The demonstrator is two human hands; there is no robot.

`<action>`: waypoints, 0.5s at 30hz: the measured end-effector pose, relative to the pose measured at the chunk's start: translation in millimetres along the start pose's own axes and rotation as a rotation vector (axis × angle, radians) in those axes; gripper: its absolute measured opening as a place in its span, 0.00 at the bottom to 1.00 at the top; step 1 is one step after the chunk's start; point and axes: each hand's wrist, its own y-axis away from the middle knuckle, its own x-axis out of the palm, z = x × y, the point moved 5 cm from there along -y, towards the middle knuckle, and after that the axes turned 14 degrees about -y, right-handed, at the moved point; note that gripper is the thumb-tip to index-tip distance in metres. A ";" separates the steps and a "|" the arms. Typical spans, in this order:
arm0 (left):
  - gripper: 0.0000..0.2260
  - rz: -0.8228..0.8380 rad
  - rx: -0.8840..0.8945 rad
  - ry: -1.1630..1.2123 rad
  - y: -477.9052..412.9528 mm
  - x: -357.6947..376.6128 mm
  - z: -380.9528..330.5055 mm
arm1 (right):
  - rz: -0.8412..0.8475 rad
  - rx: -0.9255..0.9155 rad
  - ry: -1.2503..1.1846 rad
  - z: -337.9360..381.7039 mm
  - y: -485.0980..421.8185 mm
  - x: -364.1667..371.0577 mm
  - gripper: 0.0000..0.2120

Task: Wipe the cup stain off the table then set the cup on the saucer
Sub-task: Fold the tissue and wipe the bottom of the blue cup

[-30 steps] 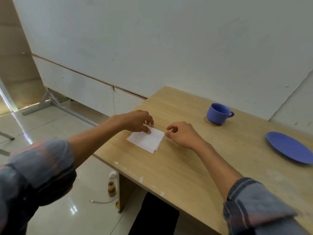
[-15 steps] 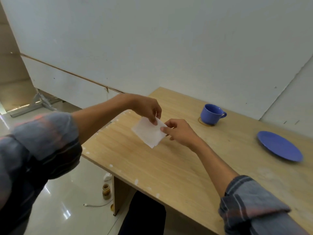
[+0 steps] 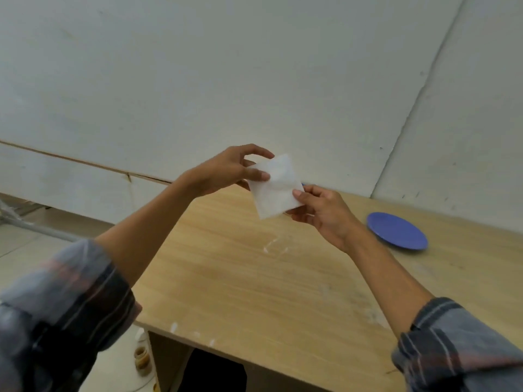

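Note:
I hold a white folded tissue (image 3: pixel 276 188) in the air above the wooden table (image 3: pixel 254 278), at the middle of the view. My left hand (image 3: pixel 232 169) pinches its upper left edge. My right hand (image 3: pixel 321 212) pinches its lower right edge. The blue saucer (image 3: pixel 397 231) lies flat on the table to the right, beyond my right wrist. The blue cup is hidden behind the tissue and my hands; only a sliver of blue shows at the tissue's right edge. The stain is not visible.
A white wall (image 3: pixel 254 80) runs right behind the table. The table's near edge (image 3: pixel 226 352) crosses the lower view, with a tiled floor (image 3: pixel 42 239) to the left and small jars (image 3: pixel 141 359) on the floor below the edge.
Both hands lifted the tissue off the table and raised it higher and to the right. It now covers the cup. The view tilted upward.

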 end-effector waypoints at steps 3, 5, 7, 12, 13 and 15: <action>0.20 -0.002 0.052 -0.009 -11.0 15.3 -19.7 | -0.053 0.001 -0.020 9.5 7.3 -21.7 0.08; 0.20 0.011 0.074 -0.011 -17.6 23.9 -30.2 | -0.116 -0.029 0.056 15.5 10.3 -34.9 0.11; 0.19 0.036 0.089 -0.029 -23.6 32.5 -38.1 | -0.195 -0.098 0.220 23.3 13.3 -45.7 0.16; 0.21 0.068 0.120 -0.073 -37.7 52.5 -51.3 | -0.266 -0.315 0.461 38.5 19.8 -54.1 0.21; 0.21 0.065 0.124 -0.071 -40.4 56.2 -52.3 | -0.245 -0.312 0.458 37.9 19.8 -54.0 0.21; 0.21 0.051 0.131 -0.069 -45.7 63.7 -52.3 | -0.179 -0.264 0.402 33.2 19.3 -53.4 0.20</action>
